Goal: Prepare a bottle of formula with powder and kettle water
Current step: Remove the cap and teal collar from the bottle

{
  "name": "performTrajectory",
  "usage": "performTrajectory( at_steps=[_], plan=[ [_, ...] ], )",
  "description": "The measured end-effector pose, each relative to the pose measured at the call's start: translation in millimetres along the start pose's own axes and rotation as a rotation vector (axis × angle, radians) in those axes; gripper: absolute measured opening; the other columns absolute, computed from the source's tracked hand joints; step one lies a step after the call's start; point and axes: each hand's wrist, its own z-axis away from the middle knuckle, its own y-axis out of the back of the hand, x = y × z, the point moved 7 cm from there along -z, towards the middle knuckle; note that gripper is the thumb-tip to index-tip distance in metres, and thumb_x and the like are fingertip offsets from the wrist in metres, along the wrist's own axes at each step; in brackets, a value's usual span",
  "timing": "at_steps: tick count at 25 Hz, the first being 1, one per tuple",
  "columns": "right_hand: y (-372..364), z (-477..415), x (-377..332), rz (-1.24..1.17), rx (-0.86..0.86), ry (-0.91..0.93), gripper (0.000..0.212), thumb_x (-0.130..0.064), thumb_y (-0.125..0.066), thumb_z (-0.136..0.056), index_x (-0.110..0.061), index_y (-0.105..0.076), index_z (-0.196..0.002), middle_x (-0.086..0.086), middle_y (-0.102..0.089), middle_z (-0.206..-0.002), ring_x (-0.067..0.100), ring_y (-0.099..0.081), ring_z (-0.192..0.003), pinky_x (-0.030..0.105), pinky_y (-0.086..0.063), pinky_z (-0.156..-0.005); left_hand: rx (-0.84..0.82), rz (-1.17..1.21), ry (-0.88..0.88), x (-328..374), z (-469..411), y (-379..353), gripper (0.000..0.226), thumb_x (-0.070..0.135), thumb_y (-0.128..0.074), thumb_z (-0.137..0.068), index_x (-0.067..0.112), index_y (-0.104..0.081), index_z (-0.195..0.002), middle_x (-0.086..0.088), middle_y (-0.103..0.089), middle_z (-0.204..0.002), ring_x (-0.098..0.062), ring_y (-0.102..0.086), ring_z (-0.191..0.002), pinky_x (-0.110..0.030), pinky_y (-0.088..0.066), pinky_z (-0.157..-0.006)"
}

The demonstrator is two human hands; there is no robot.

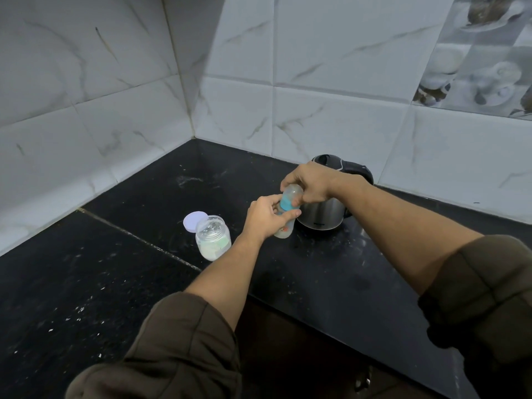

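Note:
A small baby bottle (285, 229) with a blue collar and a clear cap stands on the black counter. My left hand (264, 217) grips its body. My right hand (309, 182) grips the clear cap at the top. Just behind the bottle sits a steel kettle (322, 214) with a black lid and handle, partly hidden by my right hand. To the left stands an open clear jar (213, 239) holding white powder, with its pale round lid (194, 221) lying flat beside it.
The black stone counter (129, 269) runs into a corner of white marble-look wall tiles. White specks and powder smears dot its surface. The counter's front edge runs diagonally at lower right, with a dark drop below it.

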Motion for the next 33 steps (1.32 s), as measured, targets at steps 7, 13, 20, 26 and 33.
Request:
performTrajectory(
  at_steps=[7,13,20,26,33],
  plan=[
    [25.0,32.6,21.9,-0.061,0.133,-0.137,0.052,-0.030,-0.082,-0.084,-0.028,-0.068,-0.134,-0.011,-0.066,-0.121,0.014,-0.058,-0.104,0.031,-0.049,-0.098,-0.005,-0.004,0.102,-32.0,14.7,-5.7,0.056,0.050,-0.086,-0.079,0.025,-0.070,-0.126,0.010,-0.074,-0.113,-0.009,-0.069,-0.105,-0.041,-0.057,-0.098],
    [-68.2,58.0,50.8,0.064,-0.116,-0.368,0.034,-0.024,-0.078,-0.079,-0.025,-0.068,-0.111,0.003,-0.069,-0.106,0.025,-0.070,-0.086,0.038,-0.061,-0.076,0.066,0.050,0.117,-39.2,30.3,-14.1,0.056,0.055,-0.082,-0.081,0.023,-0.067,-0.125,0.010,-0.074,-0.112,-0.009,-0.069,-0.106,-0.039,-0.057,-0.097],
    [-134.1,81.4,55.7,0.139,-0.282,-0.434,0.040,-0.011,-0.070,-0.076,-0.017,-0.069,-0.116,0.004,-0.060,-0.098,0.026,-0.061,-0.081,0.034,-0.055,-0.067,0.083,0.059,0.094,-42.6,39.7,-19.5,0.056,0.052,-0.083,-0.081,0.023,-0.065,-0.126,0.012,-0.071,-0.115,-0.006,-0.068,-0.106,-0.034,-0.057,-0.097],
    [-152.8,87.0,64.1,0.139,-0.268,-0.461,0.035,-0.016,-0.070,-0.074,-0.019,-0.069,-0.108,0.007,-0.066,-0.105,0.029,-0.066,-0.091,0.038,-0.061,-0.075,0.087,0.056,0.072,-40.0,40.0,-25.5,0.061,0.052,-0.084,-0.079,0.022,-0.065,-0.128,0.009,-0.073,-0.121,-0.006,-0.068,-0.108,-0.033,-0.057,-0.097],
    [-102.9,70.2,50.9,-0.148,-0.069,-0.468,0.072,-0.042,-0.072,-0.080,-0.025,-0.049,-0.146,0.006,-0.062,-0.131,0.025,-0.071,-0.087,0.036,-0.063,-0.062,0.077,0.055,0.058,-38.3,43.1,-23.5,0.062,0.050,-0.088,-0.074,0.023,-0.067,-0.126,0.009,-0.074,-0.117,-0.006,-0.069,-0.107,-0.035,-0.058,-0.097]
  ],
)
